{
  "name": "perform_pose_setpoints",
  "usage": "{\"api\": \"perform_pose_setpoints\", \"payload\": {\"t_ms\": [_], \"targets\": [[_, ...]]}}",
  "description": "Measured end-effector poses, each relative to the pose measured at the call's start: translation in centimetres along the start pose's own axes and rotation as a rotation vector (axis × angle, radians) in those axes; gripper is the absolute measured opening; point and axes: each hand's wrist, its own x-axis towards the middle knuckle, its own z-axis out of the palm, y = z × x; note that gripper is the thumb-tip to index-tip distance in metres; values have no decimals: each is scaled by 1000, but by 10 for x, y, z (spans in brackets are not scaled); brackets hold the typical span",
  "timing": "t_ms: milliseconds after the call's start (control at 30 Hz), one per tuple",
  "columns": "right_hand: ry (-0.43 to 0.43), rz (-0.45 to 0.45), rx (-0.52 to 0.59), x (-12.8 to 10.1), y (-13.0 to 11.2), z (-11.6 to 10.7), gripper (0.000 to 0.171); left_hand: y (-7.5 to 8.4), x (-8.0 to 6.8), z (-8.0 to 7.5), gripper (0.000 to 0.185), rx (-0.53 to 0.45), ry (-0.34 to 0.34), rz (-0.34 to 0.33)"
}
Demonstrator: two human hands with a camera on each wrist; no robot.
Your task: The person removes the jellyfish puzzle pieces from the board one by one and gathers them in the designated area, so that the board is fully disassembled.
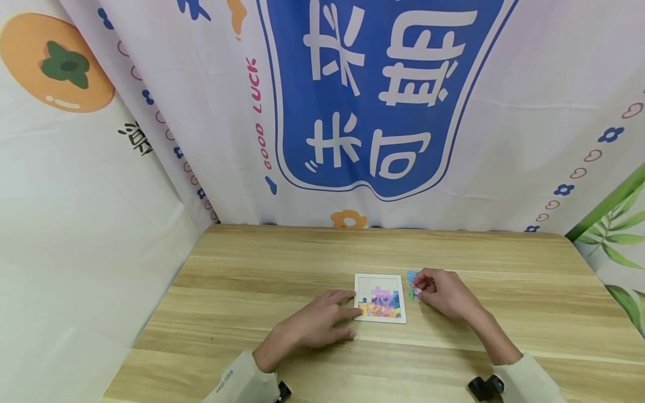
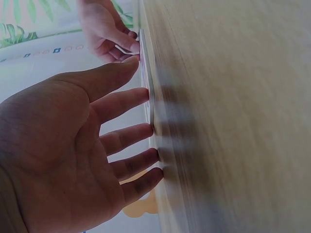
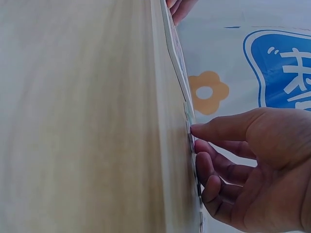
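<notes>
A square jigsaw puzzle in a white frame tray lies flat on the table, its lower and right parts filled with pink, blue and yellow pieces. Fingers spread, my left hand rests at the tray's left edge, with fingertips on the rim. The left wrist view shows this left hand palm-on, holding nothing. Just right of the tray lie loose puzzle pieces, blue and green. My right hand is over them, thumb and forefinger pinching a small pinkish puzzle piece. In the right wrist view its other fingers are curled.
The wooden table reaches back to a printed cloth hanging along its far edge. A white cloth wall stands on the left. Dark wrist camera mounts sit beside the sleeves.
</notes>
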Motion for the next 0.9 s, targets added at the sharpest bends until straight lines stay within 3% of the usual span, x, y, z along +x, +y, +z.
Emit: {"api": "perform_pose_setpoints", "payload": {"t_ms": [467, 733, 900], "targets": [[-12, 7, 6, 0, -2, 0, 11, 0, 0, 0, 51, 11, 2, 3], [-12, -84, -3, 7, -16, 8, 16, 2, 0, -4, 51, 10, -2, -1], [-52, -98, 13, 14, -27, 18, 16, 7, 5, -6, 46, 64, 25, 13]]}}
